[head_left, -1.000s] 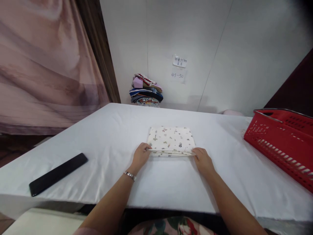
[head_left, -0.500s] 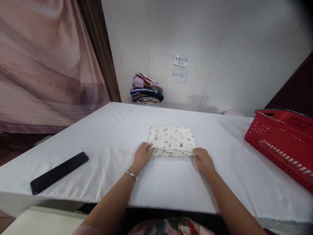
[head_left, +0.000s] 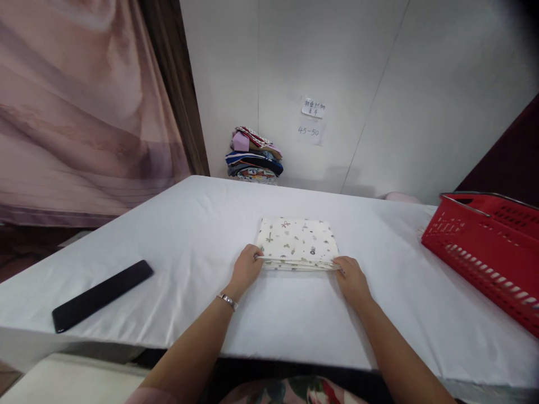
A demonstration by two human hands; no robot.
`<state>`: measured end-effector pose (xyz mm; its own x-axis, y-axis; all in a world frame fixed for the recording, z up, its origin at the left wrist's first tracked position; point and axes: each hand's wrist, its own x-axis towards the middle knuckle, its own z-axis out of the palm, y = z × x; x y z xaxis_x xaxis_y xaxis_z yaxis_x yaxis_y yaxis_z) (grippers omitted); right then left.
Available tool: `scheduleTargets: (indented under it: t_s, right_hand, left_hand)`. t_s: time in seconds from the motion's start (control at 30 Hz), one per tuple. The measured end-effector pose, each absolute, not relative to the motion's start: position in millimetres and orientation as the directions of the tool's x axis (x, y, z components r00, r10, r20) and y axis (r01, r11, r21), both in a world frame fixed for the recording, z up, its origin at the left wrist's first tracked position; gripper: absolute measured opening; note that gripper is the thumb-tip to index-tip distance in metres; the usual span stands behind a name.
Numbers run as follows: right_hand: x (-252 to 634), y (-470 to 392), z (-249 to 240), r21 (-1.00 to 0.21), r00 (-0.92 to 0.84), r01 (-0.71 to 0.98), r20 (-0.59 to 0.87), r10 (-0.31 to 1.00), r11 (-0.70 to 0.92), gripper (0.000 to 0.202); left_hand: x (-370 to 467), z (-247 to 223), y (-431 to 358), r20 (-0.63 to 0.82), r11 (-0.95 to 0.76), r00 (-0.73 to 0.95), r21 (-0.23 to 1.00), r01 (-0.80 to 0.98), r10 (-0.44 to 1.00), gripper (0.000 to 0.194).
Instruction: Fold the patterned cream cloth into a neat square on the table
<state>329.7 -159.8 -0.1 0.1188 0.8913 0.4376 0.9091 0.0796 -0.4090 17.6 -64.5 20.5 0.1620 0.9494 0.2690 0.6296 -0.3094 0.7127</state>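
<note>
A white cloth [head_left: 298,238] with a small scattered print lies folded into a flat rectangle on the table. Several layers show along its near edge. My left hand [head_left: 247,266] pinches the near left corner between thumb and fingers. At the near right corner, my right hand [head_left: 351,279] grips the layers the same way. Both hands rest low, close to the tabletop. A silver band [head_left: 228,302] circles my left wrist.
A white cloth covers the table [head_left: 202,235]. On the left lies a long black object [head_left: 103,294]; a red plastic basket [head_left: 484,241] stands at the right. Behind the table, folded fabrics [head_left: 255,154] are piled against the wall, near paper notes [head_left: 310,120]. A pink curtain [head_left: 84,112] hangs left.
Almost nothing differs. Both hands keep their hold on the cloth's near corners, and the view has shifted very slightly.
</note>
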Motion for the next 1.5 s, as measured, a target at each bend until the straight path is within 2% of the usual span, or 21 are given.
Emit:
scheduleTargets:
  t_s: [0.1, 0.2, 0.4, 0.57, 0.8, 0.9, 1.03, 1.1, 1.2, 1.3, 1.43, 1.5]
  right_hand:
    - [329.7, -160.3, -0.1, -0.405, 0.120, 0.911, 0.449, 0.885, 0.082, 0.036]
    - [328.6, -161.3, 1.2, -0.395, 0.124, 0.916, 0.450, 0.884, 0.073, 0.033]
    - [326.6, -163.0, 6.6, -0.376, 0.144, 0.926, 0.419, 0.897, 0.026, 0.031]
    - [325.6, -162.4, 9.3, -0.351, 0.126, 0.936, 0.405, 0.905, 0.027, 0.029]
    - [325.8, -162.5, 10.3, -0.321, 0.098, 0.946, 0.413, 0.906, 0.044, 0.031]
    - [324.4, -161.4, 10.8, -0.283, 0.046, 0.954, 0.462, 0.886, 0.098, 0.032]
    - [311.8, -159.0, 13.8, -0.236, -0.079, 0.938, 0.569, 0.818, 0.255, 0.033]
    - [303.0, -157.9, 15.2, -0.212, -0.137, 0.931, 0.550, 0.824, 0.297, 0.034]
    - [294.5, -157.2, 15.1, -0.195, -0.191, 0.936, 0.422, 0.886, 0.295, 0.040]
    - [294.4, -157.5, 12.8, -0.203, -0.202, 0.937, 0.344, 0.917, 0.283, 0.044]
    - [297.9, -158.6, 9.6, -0.207, -0.198, 0.938, 0.338, 0.920, 0.278, 0.045]
    - [298.2, -159.1, 8.8, -0.206, -0.195, 0.939, 0.339, 0.920, 0.275, 0.046]
  left_hand:
    - [17.7, 20.2, -64.9, 0.297, -0.337, 0.171, 0.709, 0.619, 0.939, 0.015]
    - [16.2, 21.7, -66.0, 0.311, -0.308, 0.110, 0.710, 0.634, 0.944, 0.014]
    - [13.2, 28.4, -66.0, 0.128, -0.119, 0.036, 0.738, 0.664, 0.991, 0.008]
    - [17.2, 33.2, -68.0, 0.126, -0.092, -0.003, 0.742, 0.663, 0.992, 0.016]
    - [17.2, 30.8, -69.7, 0.132, -0.111, 0.019, 0.738, 0.665, 0.991, 0.018]
    - [16.1, 28.5, -69.0, 0.129, -0.113, 0.025, 0.736, 0.667, 0.991, 0.017]
    - [15.9, 27.7, -68.4, 0.137, -0.125, 0.033, 0.736, 0.666, 0.990, 0.018]
    - [16.0, 27.4, -68.1, 0.138, -0.125, 0.033, 0.735, 0.666, 0.990, 0.018]
    - [15.8, 25.2, -66.9, 0.135, -0.123, 0.034, 0.744, 0.657, 0.990, 0.017]
    - [14.3, 22.5, -63.9, 0.122, -0.112, 0.026, 0.782, 0.613, 0.992, 0.017]
    - [11.8, 28.0, -56.5, 0.014, -0.021, 0.021, 0.919, 0.395, 1.000, 0.021]
    - [12.5, 34.7, -52.0, -0.019, 0.006, 0.040, 0.950, 0.313, 0.999, 0.027]
